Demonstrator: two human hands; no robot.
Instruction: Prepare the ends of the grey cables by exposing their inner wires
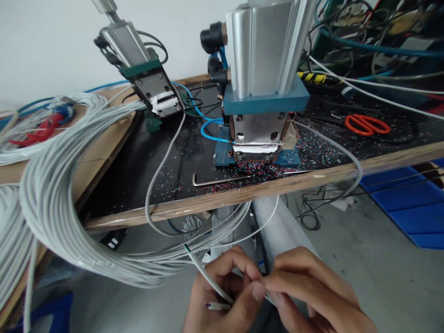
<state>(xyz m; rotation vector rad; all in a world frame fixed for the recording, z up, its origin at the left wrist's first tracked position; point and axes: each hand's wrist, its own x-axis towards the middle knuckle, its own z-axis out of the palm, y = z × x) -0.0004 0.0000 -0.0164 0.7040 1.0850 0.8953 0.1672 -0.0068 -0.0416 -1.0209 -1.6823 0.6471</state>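
Near the bottom middle, my left hand [231, 296] is closed around white cables [208, 277]. One cable end with a dark green tip points up and left out of the fist; a second, shorter end shows below it. My right hand [308, 291] pinches at the same spot, its fingertips meeting those of my left. What lies between the fingertips is mostly hidden, though a bit of pale cable shows under them. A big bundle of grey-white cable [52, 199] hangs from the left and runs behind my hands.
On the bench [208, 199] stand two pneumatic presses, a near one [265, 101] and a far one [145, 74]. Coloured scraps surround the near press. A hex key [218, 181] and orange-handled scissors [367, 125] lie there. A blue bin [402, 208] sits at lower right.
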